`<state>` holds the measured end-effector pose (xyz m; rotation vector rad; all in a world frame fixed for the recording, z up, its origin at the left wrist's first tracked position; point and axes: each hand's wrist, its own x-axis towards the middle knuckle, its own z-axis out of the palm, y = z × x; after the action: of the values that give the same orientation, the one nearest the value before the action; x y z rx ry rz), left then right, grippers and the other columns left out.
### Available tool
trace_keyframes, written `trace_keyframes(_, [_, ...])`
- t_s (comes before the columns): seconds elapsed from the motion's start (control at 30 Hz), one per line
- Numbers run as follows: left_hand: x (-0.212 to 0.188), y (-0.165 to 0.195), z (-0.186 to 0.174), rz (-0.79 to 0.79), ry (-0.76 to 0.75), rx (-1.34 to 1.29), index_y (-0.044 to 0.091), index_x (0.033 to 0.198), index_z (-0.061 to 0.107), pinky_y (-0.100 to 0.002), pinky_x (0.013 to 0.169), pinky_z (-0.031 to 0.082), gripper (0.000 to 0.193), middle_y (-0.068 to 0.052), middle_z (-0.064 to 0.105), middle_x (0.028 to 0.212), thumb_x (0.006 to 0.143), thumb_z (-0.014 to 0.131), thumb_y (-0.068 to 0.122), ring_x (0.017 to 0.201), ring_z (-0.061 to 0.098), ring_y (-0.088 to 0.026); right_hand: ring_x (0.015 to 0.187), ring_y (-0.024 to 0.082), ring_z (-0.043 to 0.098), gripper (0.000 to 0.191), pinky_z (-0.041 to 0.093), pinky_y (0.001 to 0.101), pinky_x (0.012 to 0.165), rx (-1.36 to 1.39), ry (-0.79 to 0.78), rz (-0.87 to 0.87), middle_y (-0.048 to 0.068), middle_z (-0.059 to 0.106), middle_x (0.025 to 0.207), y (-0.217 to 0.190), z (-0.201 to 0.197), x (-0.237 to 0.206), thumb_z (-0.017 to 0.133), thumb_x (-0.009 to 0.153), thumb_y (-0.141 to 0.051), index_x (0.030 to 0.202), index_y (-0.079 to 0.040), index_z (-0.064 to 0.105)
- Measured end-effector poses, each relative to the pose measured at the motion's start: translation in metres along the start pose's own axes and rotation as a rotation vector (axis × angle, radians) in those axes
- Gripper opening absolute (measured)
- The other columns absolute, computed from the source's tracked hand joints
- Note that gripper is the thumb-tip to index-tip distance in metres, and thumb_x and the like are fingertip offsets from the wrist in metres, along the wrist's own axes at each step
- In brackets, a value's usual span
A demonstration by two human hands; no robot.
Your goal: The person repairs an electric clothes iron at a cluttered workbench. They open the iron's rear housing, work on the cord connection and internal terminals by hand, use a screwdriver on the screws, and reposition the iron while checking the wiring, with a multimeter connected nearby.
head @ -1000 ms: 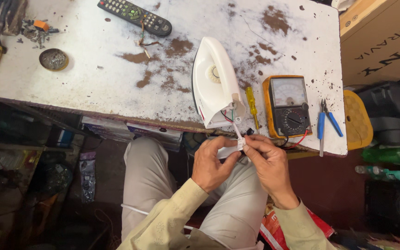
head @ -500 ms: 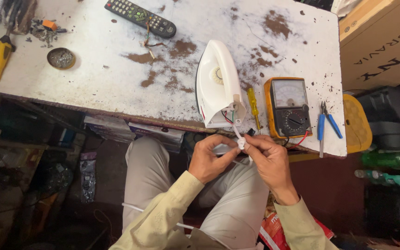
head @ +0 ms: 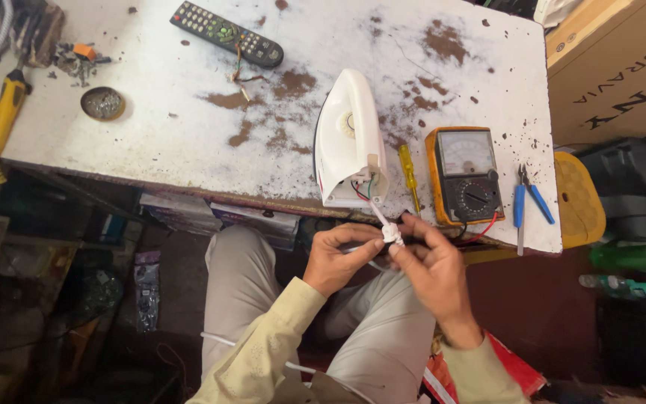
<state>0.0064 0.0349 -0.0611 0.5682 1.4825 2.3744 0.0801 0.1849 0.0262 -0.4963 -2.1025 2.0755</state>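
White cord [head: 380, 221] runs from the rear of the iron [head: 347, 135], at the table edge [head: 188, 191], to a small white fitting [head: 392, 234] over my lap; I judge it light, limp, best pinched at the fitting; my left hand [head: 336, 258] at nine o'clock and right hand [head: 434, 265] at three both pinch it, wrists bent inward.

White iron [head: 347, 142] lies at the table edge, its white cord [head: 390, 232] pinched below.
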Motion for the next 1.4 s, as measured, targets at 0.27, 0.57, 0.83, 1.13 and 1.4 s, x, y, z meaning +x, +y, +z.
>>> trace_keyframes(0.27, [-0.010, -0.048, -0.009, -0.308, -0.013, -0.811, -0.001, 0.095, 0.076, -0.040, 0.086, 0.061, 0.010, -0.011, 0.076, 0.112, 0.089, 0.071, 0.004, 0.098, 0.073, -0.023, 0.095, 0.017, 0.075, 0.041, 0.064, 0.0257, 0.078, -0.383, 0.259, -0.269, 0.013, 0.068, 0.116, -0.024, 0.069, -0.052, 0.071, 0.090, -0.001, 0.130, 0.006, 0.064])
trace_keyframes(0.57, [-0.018, -0.073, -0.016, -0.418, -0.158, -1.152, 0.000, 0.115, 0.067, -0.050, 0.083, 0.062, 0.035, -0.022, 0.070, 0.105, 0.091, 0.075, 0.025, 0.094, 0.072, -0.041, 0.090, 0.022, 0.077, 0.039, 0.060, 0.0311, 0.076, -0.565, 0.273, -0.381, 0.015, 0.075, 0.103, -0.030, 0.087, -0.061, 0.074, 0.089, -0.005, 0.126, 0.003, 0.067])
trace_keyframes(0.83, [-0.013, -0.078, -0.020, -0.414, -0.262, -1.231, 0.002, 0.108, 0.067, -0.051, 0.095, 0.055, 0.039, -0.020, 0.068, 0.110, 0.085, 0.078, 0.031, 0.106, 0.064, -0.041, 0.088, 0.023, 0.077, 0.023, 0.060, 0.0317, 0.076, -0.590, 0.277, -0.465, 0.012, 0.076, 0.101, -0.026, 0.081, -0.066, 0.075, 0.089, -0.006, 0.111, -0.001, 0.074])
trace_keyframes(1.13, [-0.017, -0.090, -0.013, -0.440, -0.323, -1.438, 0.013, 0.101, 0.073, -0.050, 0.092, 0.056, 0.030, -0.008, 0.067, 0.115, 0.085, 0.076, 0.039, 0.117, 0.063, -0.034, 0.095, 0.024, 0.073, 0.015, 0.056, 0.0322, 0.084, -0.635, 0.081, -0.523, 0.012, 0.075, 0.103, -0.057, 0.035, -0.011, 0.072, 0.089, -0.004, 0.104, -0.001, 0.074])
trace_keyframes(1.4, [-0.019, -0.072, -0.005, -0.463, -0.449, -1.531, 0.007, 0.129, 0.067, -0.030, 0.070, 0.055, 0.055, -0.011, 0.072, 0.106, 0.094, 0.077, 0.049, 0.081, 0.072, -0.023, 0.078, 0.011, 0.074, 0.014, 0.058, 0.0265, 0.069, -0.358, -0.170, -0.112, 0.006, 0.080, 0.088, -0.039, 0.034, 0.025, 0.077, 0.086, -0.011, 0.096, -0.002, 0.082])
